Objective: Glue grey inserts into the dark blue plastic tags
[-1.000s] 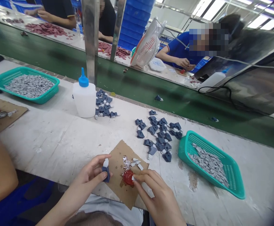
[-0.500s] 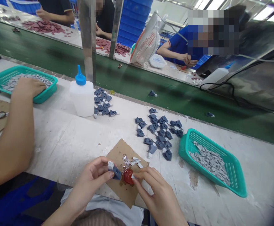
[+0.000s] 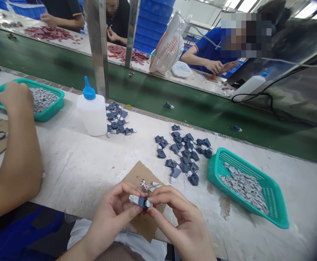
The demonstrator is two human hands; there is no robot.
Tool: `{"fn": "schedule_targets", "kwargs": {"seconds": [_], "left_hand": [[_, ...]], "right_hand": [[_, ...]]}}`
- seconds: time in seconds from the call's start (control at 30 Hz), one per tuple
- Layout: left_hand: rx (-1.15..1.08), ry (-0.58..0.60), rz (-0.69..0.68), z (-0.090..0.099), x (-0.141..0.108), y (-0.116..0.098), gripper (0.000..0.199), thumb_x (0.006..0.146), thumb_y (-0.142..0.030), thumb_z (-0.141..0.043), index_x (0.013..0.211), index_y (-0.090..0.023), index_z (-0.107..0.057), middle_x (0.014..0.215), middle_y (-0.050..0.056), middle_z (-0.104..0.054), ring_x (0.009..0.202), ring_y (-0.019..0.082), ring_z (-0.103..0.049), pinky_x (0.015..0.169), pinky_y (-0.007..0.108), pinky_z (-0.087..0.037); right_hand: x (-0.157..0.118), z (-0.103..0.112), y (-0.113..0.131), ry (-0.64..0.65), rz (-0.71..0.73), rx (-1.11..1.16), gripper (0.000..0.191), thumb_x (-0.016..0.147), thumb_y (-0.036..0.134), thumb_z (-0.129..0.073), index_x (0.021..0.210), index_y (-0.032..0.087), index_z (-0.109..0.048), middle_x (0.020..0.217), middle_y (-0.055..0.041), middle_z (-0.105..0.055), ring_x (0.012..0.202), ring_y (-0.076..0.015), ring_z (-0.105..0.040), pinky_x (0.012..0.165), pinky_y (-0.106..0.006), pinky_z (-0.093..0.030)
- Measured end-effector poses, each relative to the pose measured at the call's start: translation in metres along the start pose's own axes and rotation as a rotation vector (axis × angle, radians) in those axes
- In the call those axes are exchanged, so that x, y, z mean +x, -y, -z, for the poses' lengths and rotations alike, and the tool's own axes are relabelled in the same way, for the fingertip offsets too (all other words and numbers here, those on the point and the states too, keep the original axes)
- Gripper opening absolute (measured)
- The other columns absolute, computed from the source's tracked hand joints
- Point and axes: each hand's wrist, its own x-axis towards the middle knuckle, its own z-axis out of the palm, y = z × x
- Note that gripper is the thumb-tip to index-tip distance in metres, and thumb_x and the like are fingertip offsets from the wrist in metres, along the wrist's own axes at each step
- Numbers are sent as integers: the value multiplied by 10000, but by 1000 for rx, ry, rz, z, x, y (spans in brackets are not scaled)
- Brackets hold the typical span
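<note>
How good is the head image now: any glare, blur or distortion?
Head view: ceiling lights washed out, top-right corner dark and purple-tinged; head view: co-worker's hand over left green basket slightly blurred, scene tilted; head view: dark blue piece in left hand and pale piece in right hand lack fine detail.

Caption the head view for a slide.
Left hand holds a navy part, right hand a pale piece at its end, above cardboard.

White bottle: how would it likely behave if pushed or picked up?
The bottle looks like smooth plastic, so its walls would probably give slightly when squeezed. It stands upright, so a low push would likely slide it, but a push at the tall blue nozzle might tip it.
</note>
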Motion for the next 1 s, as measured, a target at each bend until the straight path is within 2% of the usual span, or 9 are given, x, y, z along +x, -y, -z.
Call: {"fn": "schedule_targets", "kwargs": {"seconds": [0.2, 0.37, 0.5, 0.6, 0.67, 0.77, 0.9, 1.0], "left_hand": [[-1, 4, -56, -2, 0, 1, 123, 810, -114, -715, 845, -231, -698, 923, 6, -679, 940, 143, -651, 819, 205, -519], [19, 9, -98, -3, 3, 2, 145, 798, -101, -725, 844, -237, -705, 912, 0, -678, 918, 136, -668, 817, 199, -523], [24, 24, -128, -6, 6, 1, 134, 790, -110, -737, 838, -232, -713, 884, 4, -701, 892, 142, -687, 808, 206, -542], [47, 43, -159, -12, 9, -2, 129, 779, -99, -744, 821, -218, -716, 884, 22, -715, 934, 174, -687, 818, 240, -562], [3, 78, -140, -17, 11, -3, 141, 792, -94, -724, 839, -226, -706, 893, 14, -707, 788, 155, -700, 694, 242, -589], [-78, 102, -100, -23, 15, 0, 135, 818, -107, -695, 855, -236, -685, 903, -4, -691, 572, 114, -666, 549, 253, -583], [-72, 65, -127, -28, 23, 7, 120, 803, -119, -715, 852, -226, -691, 916, 13, -695, 606, 144, -689, 567, 278, -596], [-45, 108, -140, -31, 30, 7, 108, 802, -141, -720, 875, -217, -696, 953, 34, -709, 574, 139, -685, 562, 282, -590]], "right_hand": [[0, -1, -4, 10, -20, 31, 81, 822, 168, -682, 837, 240, -717, 890, -33, -702, 903, -174, -666, 796, -257, -548], [-2, 1, -12, 44, -113, 196, 52, 824, 259, -708, 847, 257, -754, 933, -47, -678, 883, -176, -671, 789, -269, -553], [-3, 4, -14, 66, -302, 470, 248, 833, 441, -688, 1011, 274, -734, 987, -67, -676, 843, -182, -666, 736, -279, -561], [-1, 1, -10, 52, -387, 554, 340, 871, 524, -610, 1098, 280, -678, 979, -61, -678, 880, -183, -646, 730, -260, -537], [1, -4, -8, 100, -397, 612, 366, 881, 543, -584, 1126, 278, -653, 934, -46, -667, 781, -153, -629, 666, -240, -514], [6, -13, -9, 115, -429, 743, 367, 852, 532, -637, 1099, 261, -647, 788, 0, -631, 564, -76, -515, 553, -194, -430], [13, -19, -17, 10, -416, 835, 377, 803, 535, -692, 1039, 242, -666, 704, 20, -592, 515, -59, -434, 501, -177, -356], [16, -17, -21, -47, -415, 843, 407, 799, 545, -689, 1065, 237, -663, 693, 14, -607, 484, -62, -419, 474, -183, -344]]}}
